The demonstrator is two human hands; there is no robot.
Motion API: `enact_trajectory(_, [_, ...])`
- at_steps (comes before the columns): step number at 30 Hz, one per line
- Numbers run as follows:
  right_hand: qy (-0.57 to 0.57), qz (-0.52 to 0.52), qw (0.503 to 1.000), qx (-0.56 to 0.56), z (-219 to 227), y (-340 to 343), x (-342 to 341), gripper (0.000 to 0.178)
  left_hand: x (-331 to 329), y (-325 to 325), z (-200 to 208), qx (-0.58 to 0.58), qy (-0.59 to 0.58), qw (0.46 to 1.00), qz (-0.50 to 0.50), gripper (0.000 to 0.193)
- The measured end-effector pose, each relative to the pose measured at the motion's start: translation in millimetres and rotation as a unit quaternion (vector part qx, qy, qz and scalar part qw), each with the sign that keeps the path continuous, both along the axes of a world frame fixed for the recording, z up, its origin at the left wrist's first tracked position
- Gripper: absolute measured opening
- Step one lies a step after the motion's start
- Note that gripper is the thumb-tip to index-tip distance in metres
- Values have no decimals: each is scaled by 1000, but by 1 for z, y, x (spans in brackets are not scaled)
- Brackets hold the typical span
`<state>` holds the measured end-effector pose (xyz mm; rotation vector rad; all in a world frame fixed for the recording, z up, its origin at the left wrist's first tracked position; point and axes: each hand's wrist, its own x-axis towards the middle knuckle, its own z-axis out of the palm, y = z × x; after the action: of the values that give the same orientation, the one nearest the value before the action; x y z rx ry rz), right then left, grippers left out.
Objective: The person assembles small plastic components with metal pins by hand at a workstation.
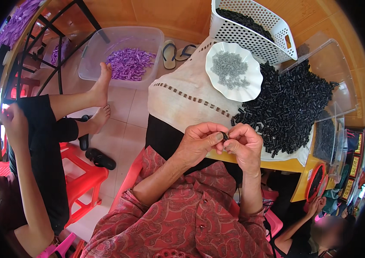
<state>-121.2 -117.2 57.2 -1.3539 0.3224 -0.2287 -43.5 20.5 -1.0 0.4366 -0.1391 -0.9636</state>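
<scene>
Close together over the table's front edge, my left hand and my right hand pinch a small black piece between thumbs and fingers. Its exact kind is mostly hidden by the fingertips. Beyond my right hand spreads a large heap of small black tube-like pieces on a pale cloth. A white scalloped plate stands at the heap's left side, with a pile of small clear grey pieces on it.
A white perforated basket of black pieces stands at the back, beside a clear plastic bin. On the floor, a clear tub holds purple pieces. Co-workers sit left and lower right; a red stool stands left.
</scene>
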Motion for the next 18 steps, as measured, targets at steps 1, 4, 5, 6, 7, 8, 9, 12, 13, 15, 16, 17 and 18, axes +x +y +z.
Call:
enact_trajectory(1, [-1,0,1000,-1,0,0,0,18,0,0,-1,-3,-5,1000,0,19])
enact_trajectory(4, [4,2,1000,-8,2,0,-1,18,-1,-1,1,-10,4,1000,0,19])
enact_trajectory(5, [2,1,1000,-12,2,1,-1,18,-2,-1,1,-10,3,1000,0,19])
enact_trajectory(6, [0,-1,1000,-17,3,1,-1,17,-2,-1,1,-13,2,1000,0,19])
enact_trajectory(7, [0,-1,1000,-17,3,1,-1,17,-2,-1,2,-17,0,1000,1,19])
enact_trajectory(8, [-7,-1,1000,0,2,0,-1,16,-3,-1,3,-17,0,1000,1,19])
enact_trajectory(9, [-13,-1,1000,17,2,0,-1,15,-4,-2,5,-19,7,1000,2,19])
enact_trajectory(12, [-17,-27,999,-4,-2,0,-3,13,0,-1,11,-7,-3,1000,3,19])
enact_trajectory(13, [-17,-27,999,-4,-2,2,-3,13,1,0,12,8,-18,1000,4,19])
enact_trajectory(15, [-26,-36,999,14,0,5,-3,11,2,1,11,9,-23,1000,7,19])
enact_trajectory(16, [-26,-36,999,14,1,5,-2,11,2,1,11,10,-27,1000,11,18])
enact_trajectory(17, [-27,-25,999,5,2,5,-2,12,2,1,9,10,-27,1000,11,18])
enact_trajectory(18, [-28,-14,1000,-4,2,5,-2,12,1,1,7,33,-47,998,20,18])
